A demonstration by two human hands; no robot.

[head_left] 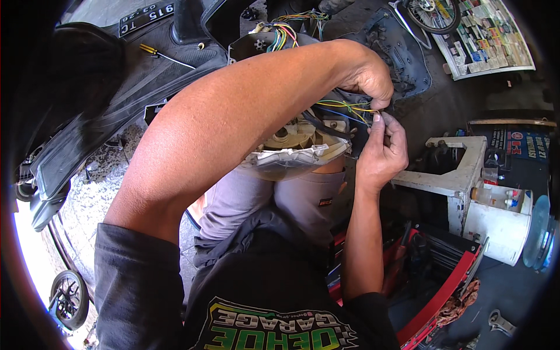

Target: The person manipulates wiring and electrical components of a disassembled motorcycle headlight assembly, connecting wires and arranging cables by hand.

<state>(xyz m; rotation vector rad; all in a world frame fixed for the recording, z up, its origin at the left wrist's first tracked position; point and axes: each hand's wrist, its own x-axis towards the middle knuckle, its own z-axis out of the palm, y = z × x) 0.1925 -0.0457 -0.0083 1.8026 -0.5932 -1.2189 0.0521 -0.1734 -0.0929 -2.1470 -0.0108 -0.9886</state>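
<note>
My left arm reaches across to the right, and my left hand (370, 79) is bent down with its fingertips pinched on the end of a yellow wire (363, 109). Just below, thumb and forefinger of my right hand (382, 149) pinch at the same wire ends, almost touching the left fingertips. A blue wire (344, 112) and a green wire run to the same spot. They come out of a scooter's headlight unit (297, 154), whose pale housing and clear lens rest over my thighs. My left forearm hides part of the unit.
A multicoloured wire bundle (286, 35) shows beyond my forearm. A yellow-handled screwdriver (166, 55) lies on the scooter's dark floorboard. To the right stand a white metal stand (452, 186), a white container (501, 224) and a red tool box (437, 297). A wrench (500, 322) lies lower right.
</note>
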